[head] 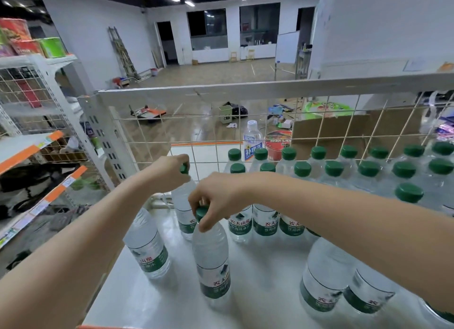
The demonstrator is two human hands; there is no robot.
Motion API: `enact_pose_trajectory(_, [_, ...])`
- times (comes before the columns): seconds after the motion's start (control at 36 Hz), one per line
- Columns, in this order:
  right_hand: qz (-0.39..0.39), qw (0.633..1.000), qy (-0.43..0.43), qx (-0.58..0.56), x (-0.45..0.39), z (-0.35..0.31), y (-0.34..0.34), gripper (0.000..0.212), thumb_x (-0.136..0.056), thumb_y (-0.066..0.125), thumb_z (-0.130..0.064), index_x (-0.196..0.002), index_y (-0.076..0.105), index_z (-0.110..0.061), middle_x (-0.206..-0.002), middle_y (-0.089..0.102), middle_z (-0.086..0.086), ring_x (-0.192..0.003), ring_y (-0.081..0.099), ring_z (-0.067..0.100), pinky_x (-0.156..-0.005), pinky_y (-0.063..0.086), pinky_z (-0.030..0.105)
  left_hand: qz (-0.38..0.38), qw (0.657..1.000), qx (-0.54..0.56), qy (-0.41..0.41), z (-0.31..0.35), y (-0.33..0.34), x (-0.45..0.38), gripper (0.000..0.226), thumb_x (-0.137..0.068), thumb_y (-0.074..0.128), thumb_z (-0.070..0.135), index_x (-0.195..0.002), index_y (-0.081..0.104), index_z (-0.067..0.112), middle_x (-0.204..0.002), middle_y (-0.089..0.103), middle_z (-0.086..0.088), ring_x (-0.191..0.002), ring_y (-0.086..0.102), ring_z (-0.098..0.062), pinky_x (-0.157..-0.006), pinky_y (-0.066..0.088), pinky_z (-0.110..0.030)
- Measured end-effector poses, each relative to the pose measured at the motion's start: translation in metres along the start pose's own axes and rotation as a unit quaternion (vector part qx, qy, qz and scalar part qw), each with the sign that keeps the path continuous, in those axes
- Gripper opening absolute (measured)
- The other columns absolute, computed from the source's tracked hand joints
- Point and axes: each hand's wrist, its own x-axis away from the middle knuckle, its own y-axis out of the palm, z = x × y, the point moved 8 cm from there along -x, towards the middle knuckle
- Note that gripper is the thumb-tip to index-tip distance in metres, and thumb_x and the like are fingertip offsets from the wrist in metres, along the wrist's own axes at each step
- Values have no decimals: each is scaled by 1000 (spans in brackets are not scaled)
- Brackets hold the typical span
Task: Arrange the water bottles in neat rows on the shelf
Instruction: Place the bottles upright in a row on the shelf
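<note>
Shelf (258, 279): white, wire-mesh back (172, 132).
Water bottles, green caps, long axes vertical, caps up.
Rows (339, 167): upright against mesh, right half of shelf.
Left hand (169, 171): grip closed over cap of rear bottle (183, 206), upright near mesh.
Right hand (216, 198): fingertips pinched round cap of front bottle (212, 260), upright, mid-shelf.
Loose bottle (147, 242): upright, left of front bottle, apart.
Two near bottles (324, 274): right foreground, touching.
</note>
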Motion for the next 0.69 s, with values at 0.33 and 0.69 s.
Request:
enact_pose_trajectory(0.33, [126,980,68,138,-8,30,-35,29,-82,66,-43,-102,66,-22,-93,63,-3,-85,56,18,-58,40,27,-18,995,21,98,38,7,-29,30,-88,49,10,-117,53,18,-99,62,-8,-81,51,-24,-60,36,-27])
enact_pose_trajectory(0.69, [212,952,123,180,-24,48,-44,32,-87,56,-47,-100,60,-18,-69,34,-5,-85,40,21,-77,27,34,35,986,139,81,29,14,-55,32,-83,51,2,-108,59,20,-76,52,-3,-72,45,-24,-65,37,-28])
